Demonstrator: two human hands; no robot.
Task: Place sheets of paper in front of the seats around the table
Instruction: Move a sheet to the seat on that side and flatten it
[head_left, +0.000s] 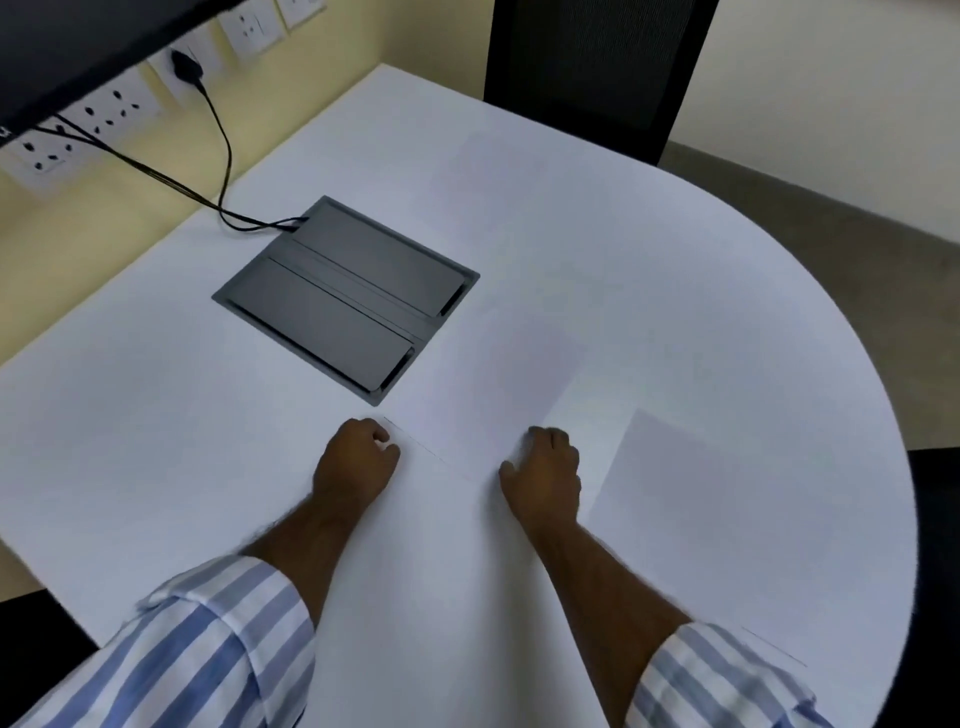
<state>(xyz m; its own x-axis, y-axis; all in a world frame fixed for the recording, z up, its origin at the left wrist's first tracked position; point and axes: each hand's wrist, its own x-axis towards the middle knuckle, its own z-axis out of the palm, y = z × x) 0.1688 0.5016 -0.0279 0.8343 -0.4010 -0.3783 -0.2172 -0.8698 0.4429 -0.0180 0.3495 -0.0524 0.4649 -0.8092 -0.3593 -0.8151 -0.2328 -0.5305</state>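
Note:
On the white table (701, 291), a white sheet of paper (498, 384) lies just beyond my hands and is hard to tell from the tabletop. My left hand (358, 460) is curled with thumb and fingers pinched at the sheet's near left corner. My right hand (543, 470) is curled on its near right corner. A second sheet (696, 499) lies flat to the right, near the table's rounded edge. A third, faint sheet (493, 171) lies at the far side in front of a black mesh chair (597, 67).
A grey cable box (345, 301) with two lids is set into the table left of centre, with black cables (223, 156) running to wall sockets (111, 109). A dark screen (78, 41) hangs at top left. Another dark seat (935, 545) is at the right edge.

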